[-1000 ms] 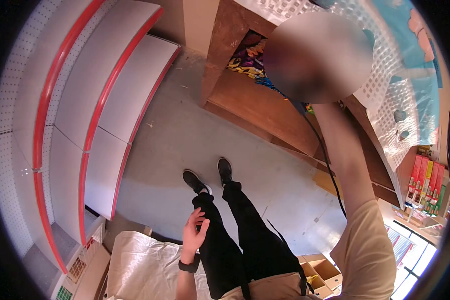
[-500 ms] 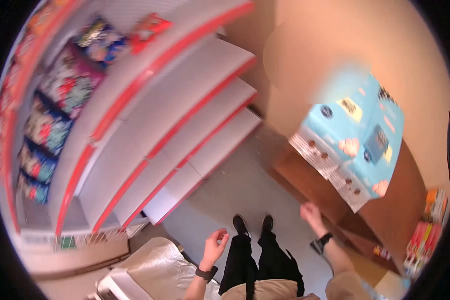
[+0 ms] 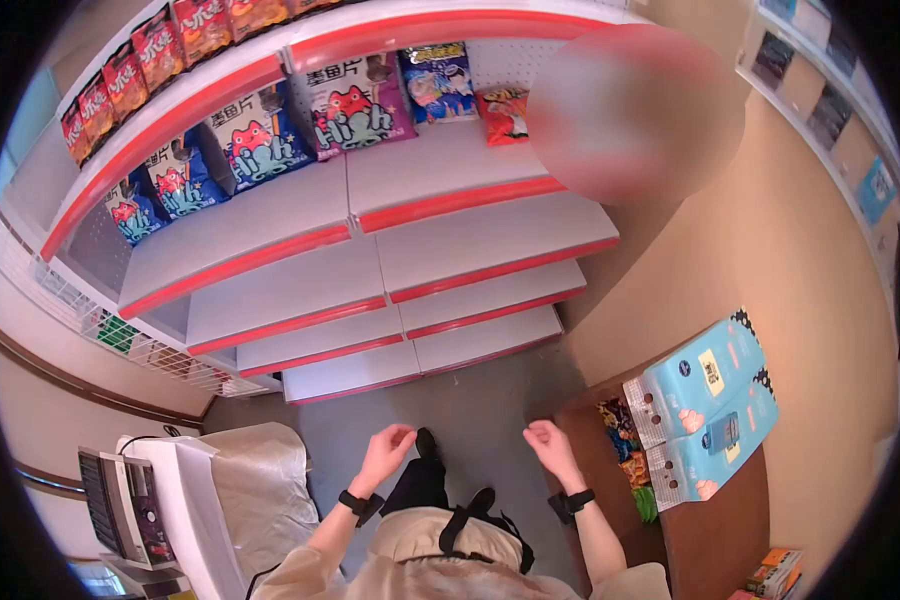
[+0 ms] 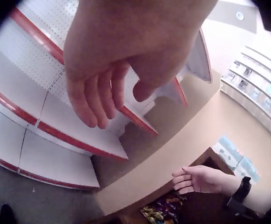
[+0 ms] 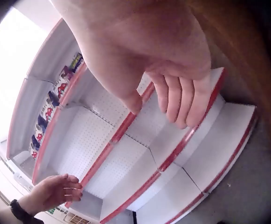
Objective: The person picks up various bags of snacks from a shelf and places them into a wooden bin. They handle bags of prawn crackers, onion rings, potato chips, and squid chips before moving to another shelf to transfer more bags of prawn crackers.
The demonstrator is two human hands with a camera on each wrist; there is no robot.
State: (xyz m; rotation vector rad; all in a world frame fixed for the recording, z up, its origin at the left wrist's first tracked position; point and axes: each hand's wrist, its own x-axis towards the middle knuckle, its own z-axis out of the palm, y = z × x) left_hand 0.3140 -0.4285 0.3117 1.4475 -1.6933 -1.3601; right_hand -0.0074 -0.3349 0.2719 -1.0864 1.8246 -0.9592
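Observation:
Both hands hang in front of the body with nothing in them. The left hand (image 3: 382, 458) is at waist height, its fingers loosely bent; the left wrist view shows its palm and bare fingers (image 4: 96, 100). My right hand (image 3: 554, 450) hovers beside the brown cabinet (image 3: 715, 530), also loosely curled, with the palm (image 5: 149, 51) bare in the right wrist view. Ahead stands a white shelf rack (image 3: 460, 215) with red edges. Its upper shelf carries a purple snack bag (image 3: 360, 108), blue snack bags (image 3: 260, 140) and a red bag (image 3: 503, 116).
Light-blue packs (image 3: 710, 375) lie on the cabinet, with colourful packets (image 3: 632, 470) inside it. At lower left are a pale sheet (image 3: 255, 470) and a dark-fronted machine (image 3: 120, 505). A blurred patch hides the rack's upper right. A wall (image 3: 685, 260) borders the right.
The view has swung from the cabinet to the shelf rack. My right arm, earlier stretched toward the cabinet with its hand hidden by blur, has drawn back to the waist. The left hand stays empty.

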